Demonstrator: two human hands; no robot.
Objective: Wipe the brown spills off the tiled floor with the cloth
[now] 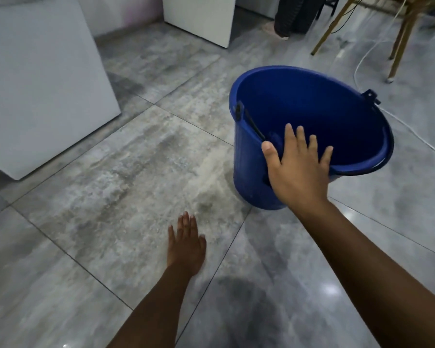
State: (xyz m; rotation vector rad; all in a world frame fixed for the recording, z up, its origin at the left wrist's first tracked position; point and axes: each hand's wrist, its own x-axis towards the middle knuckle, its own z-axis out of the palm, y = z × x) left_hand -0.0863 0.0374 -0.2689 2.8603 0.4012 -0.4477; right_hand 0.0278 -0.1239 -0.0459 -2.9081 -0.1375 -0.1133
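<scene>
A blue plastic bucket [309, 106] with a black handle stands tilted on the grey tiled floor [111, 172]. My right hand [296, 169] is spread over its near rim, fingers apart and pointing into the bucket. A small blue lump [275, 139] shows inside just past my thumb; I cannot tell if it is the cloth. My left hand [186, 244] is flat and open low over the floor, holding nothing. A pale brownish smear [206, 194] covers the tile between my left hand and the bucket.
A white appliance [43, 84] stands at the left and another white cabinet [201, 18] at the back. Wooden chair legs [397, 46] and a white cable [412, 126] lie at the back right. Another person's legs [286, 18] stand at the far back.
</scene>
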